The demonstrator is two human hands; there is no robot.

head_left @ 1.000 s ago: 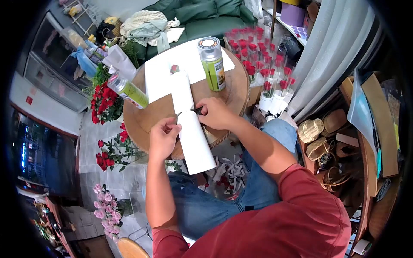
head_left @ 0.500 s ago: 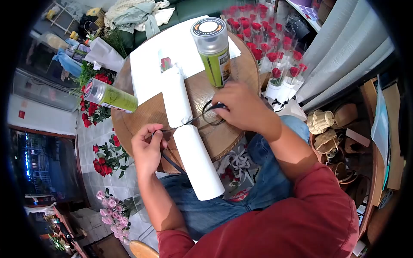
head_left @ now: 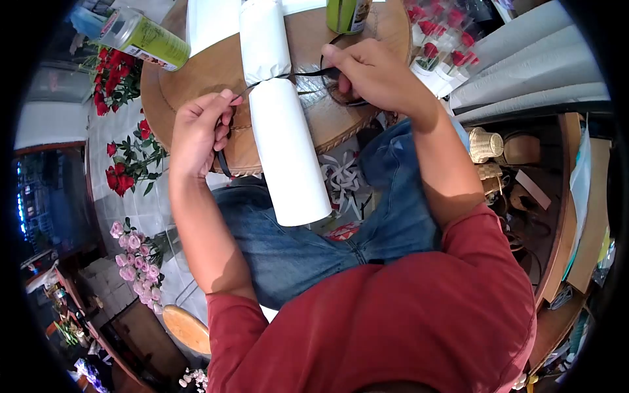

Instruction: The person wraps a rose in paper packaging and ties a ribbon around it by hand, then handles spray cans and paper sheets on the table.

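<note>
A white paper-wrapped roll (head_left: 288, 150) lies across the round wooden table (head_left: 223, 72), its lower end sticking out past the near edge. A thin black ribbon (head_left: 308, 74) circles the roll at its pinched waist. On the left side, my left hand (head_left: 200, 128) pinches one end of the ribbon, and a tail hangs below it. To the right of the roll, my right hand (head_left: 377, 72) grips the other end, with loose ribbon looping beneath. Between both hands the ribbon looks stretched. The roll's upper end is cut off by the frame.
A green spray can (head_left: 155, 42) is at the table's left edge, another green can (head_left: 347, 14) at the back. Red roses (head_left: 121, 180) and pink roses (head_left: 136, 255) stand at left; wrapped roses (head_left: 452, 42) at right. Baskets (head_left: 485, 145) sit on a shelf.
My hands have moved apart, drawing the ribbon straighter across the waist of the roll. The view has tilted down, so the table and cans appear higher.
</note>
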